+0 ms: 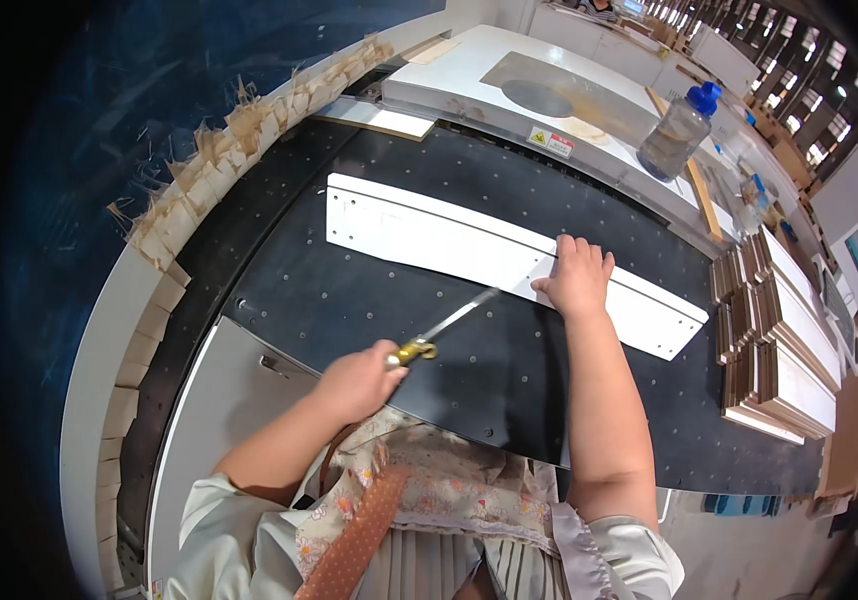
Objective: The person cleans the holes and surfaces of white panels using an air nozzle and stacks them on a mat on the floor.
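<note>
A long white panel (449,237) with small drilled holes near its ends and a groove along its far side lies slantwise on the black table. My right hand (579,277) grips it right of its middle, thumb at the near edge and fingers over the far edge. In my left hand (359,382) is what looks like an air blow gun (415,352), with a yellow-gold body and a long thin metal tube. Its tip points toward the panel's near edge, close to my right thumb. My left fingers are closed around the body, hiding part of it.
The black table (429,400) is dotted with small round studs. Stacked white boards (784,340) stand at its right end. Behind it, a white machine ledge (469,70) carries a blue-capped bottle (677,132). A curved rail with ragged, tape-like strips (239,140) borders the left.
</note>
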Demonstrator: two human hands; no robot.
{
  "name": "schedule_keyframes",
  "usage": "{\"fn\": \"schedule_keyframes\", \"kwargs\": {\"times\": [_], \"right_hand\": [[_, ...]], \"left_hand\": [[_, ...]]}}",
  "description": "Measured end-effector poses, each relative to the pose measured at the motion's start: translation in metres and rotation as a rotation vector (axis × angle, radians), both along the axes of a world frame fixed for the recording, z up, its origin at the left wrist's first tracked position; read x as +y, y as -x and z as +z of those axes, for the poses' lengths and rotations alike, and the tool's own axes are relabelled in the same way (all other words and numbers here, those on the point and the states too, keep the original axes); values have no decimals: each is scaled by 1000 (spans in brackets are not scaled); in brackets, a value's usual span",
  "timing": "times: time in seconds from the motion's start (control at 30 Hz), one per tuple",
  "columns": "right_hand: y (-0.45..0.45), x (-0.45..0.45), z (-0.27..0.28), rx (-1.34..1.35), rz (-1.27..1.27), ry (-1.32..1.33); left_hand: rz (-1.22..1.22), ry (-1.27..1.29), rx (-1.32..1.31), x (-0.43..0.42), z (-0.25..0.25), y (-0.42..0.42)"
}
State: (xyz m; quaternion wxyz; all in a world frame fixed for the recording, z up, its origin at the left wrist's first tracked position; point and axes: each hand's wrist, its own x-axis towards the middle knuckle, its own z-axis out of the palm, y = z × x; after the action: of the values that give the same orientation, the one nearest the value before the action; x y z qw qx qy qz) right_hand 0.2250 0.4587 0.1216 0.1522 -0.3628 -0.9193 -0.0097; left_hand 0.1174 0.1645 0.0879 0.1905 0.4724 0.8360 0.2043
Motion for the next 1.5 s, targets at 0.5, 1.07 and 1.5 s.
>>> {"fn": "schedule_keyframes", "kwargs": {"times": [0.5,1.07,1.5], "right_hand": [[-4,1,5,-13,13,46],[-2,4,1,-15,33,13],[-3,3,-1,12,41,-4]], "left_hand": [[330,0,238,-6,3,60],[495,0,218,-27,-4,91],[460,22,118,-32,3,94]]}}
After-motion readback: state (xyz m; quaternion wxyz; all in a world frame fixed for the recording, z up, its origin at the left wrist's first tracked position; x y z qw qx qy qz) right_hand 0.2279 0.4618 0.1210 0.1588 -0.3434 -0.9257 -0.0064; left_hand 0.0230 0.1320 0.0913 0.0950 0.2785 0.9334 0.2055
